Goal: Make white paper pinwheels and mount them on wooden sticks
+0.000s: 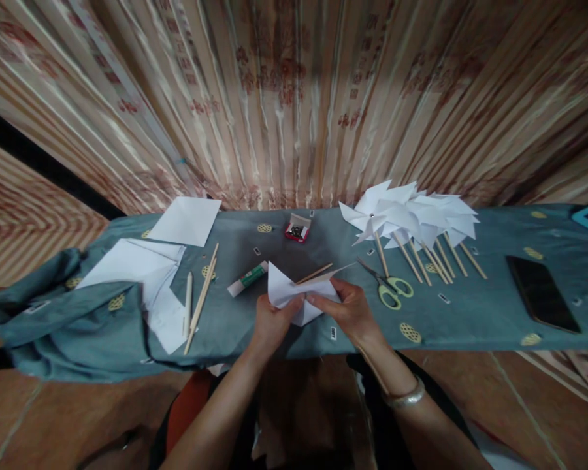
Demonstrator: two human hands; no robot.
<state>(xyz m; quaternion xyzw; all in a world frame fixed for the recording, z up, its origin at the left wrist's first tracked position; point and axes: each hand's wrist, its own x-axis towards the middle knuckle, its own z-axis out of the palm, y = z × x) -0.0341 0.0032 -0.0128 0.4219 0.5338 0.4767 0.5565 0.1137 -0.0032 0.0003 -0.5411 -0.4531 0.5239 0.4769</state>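
Observation:
Between my two hands is a white paper pinwheel (287, 292) with folded blades, held above the cloth near the table's front edge. My left hand (273, 321) grips its left side, thumb pressed near the centre. On the other side my right hand (347, 308) pinches the paper, its thumb meeting the left one at the middle. A thin wooden stick (316, 273) shows just behind the paper; whether it touches the pinwheel I cannot tell. Left of the paper lies a glue stick (247, 279). Scissors with yellow-green handles (391, 291) rest to the right of my right hand.
Finished pinwheels (411, 219) on sticks lie piled at the back right. A small red box of pins (298, 228) stands behind my hands. Leftward are loose wooden sticks (203, 300), a white pencil-like stick (189, 303) and paper sheets (186, 220). A dark phone (542, 294) lies far right.

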